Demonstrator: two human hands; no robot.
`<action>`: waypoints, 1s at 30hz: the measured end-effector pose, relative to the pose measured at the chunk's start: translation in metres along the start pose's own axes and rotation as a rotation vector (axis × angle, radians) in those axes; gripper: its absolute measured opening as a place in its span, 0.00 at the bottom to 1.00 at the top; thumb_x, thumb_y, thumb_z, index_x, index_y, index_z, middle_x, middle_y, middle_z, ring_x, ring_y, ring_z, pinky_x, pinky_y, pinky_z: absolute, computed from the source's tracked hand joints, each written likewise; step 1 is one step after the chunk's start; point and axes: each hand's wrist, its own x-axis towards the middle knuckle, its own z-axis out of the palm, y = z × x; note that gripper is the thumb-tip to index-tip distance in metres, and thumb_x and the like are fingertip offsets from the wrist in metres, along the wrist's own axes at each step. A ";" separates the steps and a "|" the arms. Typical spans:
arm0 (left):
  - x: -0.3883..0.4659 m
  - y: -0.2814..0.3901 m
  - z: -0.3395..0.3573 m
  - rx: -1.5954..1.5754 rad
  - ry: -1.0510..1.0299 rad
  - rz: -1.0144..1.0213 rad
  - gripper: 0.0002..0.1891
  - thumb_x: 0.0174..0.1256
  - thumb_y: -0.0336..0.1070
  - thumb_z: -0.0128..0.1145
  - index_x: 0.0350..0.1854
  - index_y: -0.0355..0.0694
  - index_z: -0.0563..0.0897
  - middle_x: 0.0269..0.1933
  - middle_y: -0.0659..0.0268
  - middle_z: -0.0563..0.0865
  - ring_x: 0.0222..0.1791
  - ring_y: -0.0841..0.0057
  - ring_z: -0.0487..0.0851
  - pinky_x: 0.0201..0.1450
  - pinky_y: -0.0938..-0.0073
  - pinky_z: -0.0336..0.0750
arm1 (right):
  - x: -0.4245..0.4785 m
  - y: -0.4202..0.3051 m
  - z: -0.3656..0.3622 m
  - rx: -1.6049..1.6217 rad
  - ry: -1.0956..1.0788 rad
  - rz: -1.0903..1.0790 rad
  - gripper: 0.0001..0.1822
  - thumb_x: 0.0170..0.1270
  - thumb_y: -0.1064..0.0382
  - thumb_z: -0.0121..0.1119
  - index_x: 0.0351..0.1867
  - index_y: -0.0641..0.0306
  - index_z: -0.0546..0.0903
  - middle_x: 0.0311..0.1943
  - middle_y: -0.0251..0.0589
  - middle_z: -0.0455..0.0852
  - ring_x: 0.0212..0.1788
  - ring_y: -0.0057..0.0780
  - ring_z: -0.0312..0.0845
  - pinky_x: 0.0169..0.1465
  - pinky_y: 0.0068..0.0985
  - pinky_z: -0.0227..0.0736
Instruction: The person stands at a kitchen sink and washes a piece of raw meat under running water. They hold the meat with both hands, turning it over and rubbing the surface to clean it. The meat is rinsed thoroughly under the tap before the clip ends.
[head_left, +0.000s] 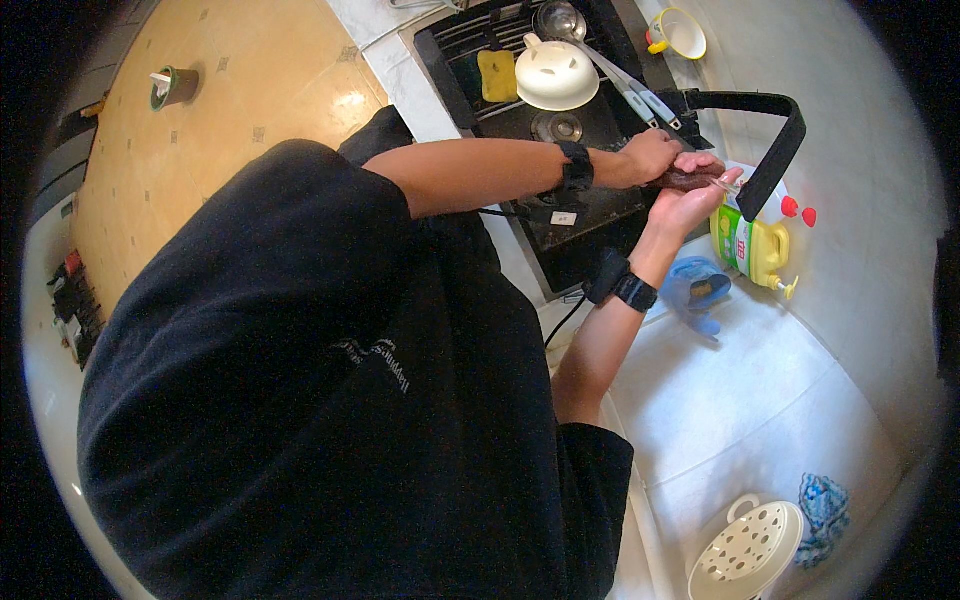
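Observation:
Both hands meet above the back right edge of the stove. My left hand (651, 159) is curled over one end of a dark reddish-brown, glossy object (686, 178), whose kind I cannot tell. My right hand (694, 201) is palm up beneath it, with the object between its fingers and thumb. A small clear, shiny thing beside the right thumb is too blurred to name. Close beyond the hands is a white bottle with a red cap (790, 208). A yellow pump bottle of detergent (765, 244) stands next to it.
On the black gas stove (592, 217) are a cream colander (559, 75), a yellow sponge (497, 76) and metal ladles (619, 75). A black strap (787, 135) arches near the hands. A yellow-rimmed mug (679, 34), blue plastic bag (694, 285), second colander (746, 551) and blue cloth (823, 517) lie around.

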 end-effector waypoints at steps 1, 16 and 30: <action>-0.006 0.018 -0.003 -0.027 -0.044 -0.034 0.13 0.66 0.37 0.44 0.35 0.33 0.79 0.36 0.47 0.84 0.33 0.52 0.83 0.40 0.58 0.77 | 0.000 -0.003 0.000 0.001 0.022 -0.009 0.31 0.73 0.40 0.35 0.18 0.60 0.69 0.16 0.34 0.67 0.22 0.25 0.62 0.30 0.22 0.60; -0.027 0.018 -0.022 0.115 -0.020 0.175 0.12 0.62 0.34 0.48 0.36 0.27 0.76 0.31 0.41 0.81 0.34 0.44 0.80 0.34 0.53 0.74 | -0.004 0.011 0.026 -0.232 0.218 -0.022 0.22 0.63 0.61 0.50 0.12 0.53 0.55 0.10 0.24 0.58 0.13 0.14 0.47 0.18 0.21 0.40; -0.034 -0.045 -0.054 0.332 -0.476 0.138 0.23 0.71 0.52 0.41 0.34 0.37 0.81 0.35 0.50 0.85 0.36 0.54 0.84 0.39 0.55 0.75 | -0.039 0.045 -0.027 -0.682 -0.184 0.115 0.26 0.74 0.50 0.41 0.21 0.68 0.73 0.18 0.38 0.77 0.21 0.24 0.73 0.30 0.21 0.68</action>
